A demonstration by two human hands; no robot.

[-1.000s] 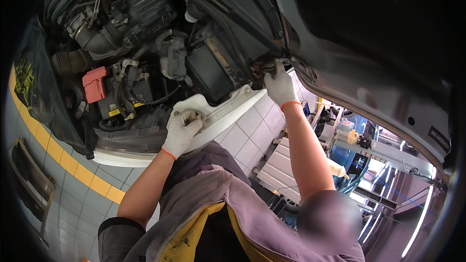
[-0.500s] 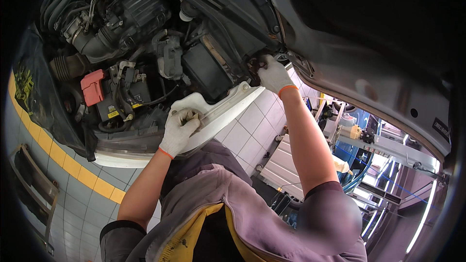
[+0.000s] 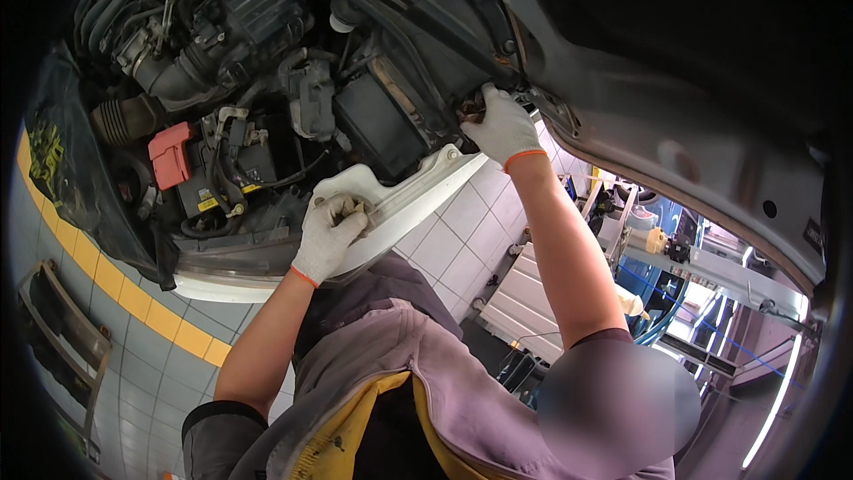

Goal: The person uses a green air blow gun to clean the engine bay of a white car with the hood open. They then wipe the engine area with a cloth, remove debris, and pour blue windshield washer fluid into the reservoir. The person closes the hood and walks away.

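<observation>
A white car body panel (image 3: 411, 202), which looks like a fender, runs along the near side of the engine bay. My left hand (image 3: 327, 238), in a white glove with an orange cuff, rests over this panel. Its fingers are curled and pressed together; whatever they hold is hidden. Farther up and to the right, my gloved right hand (image 3: 505, 132) reaches into the dark corner beside the hood hinge (image 3: 553, 109), past the panel's far end. Its fingers bend round something in that corner, among brownish parts, and I cannot make out what.
The raised hood (image 3: 622, 160) hangs over the right side. A battery (image 3: 200, 187) with a red terminal cover (image 3: 170, 155) and a black box (image 3: 380, 127) fill the near engine bay. A black cover (image 3: 84, 187) drapes the left. A white cabinet (image 3: 524, 293) stands on the tiled floor.
My right hand has shifted slightly at the hinge corner, its wrist turning and the fingers showing lower. My left hand keeps its place on the white panel. The view has tilted a little.
</observation>
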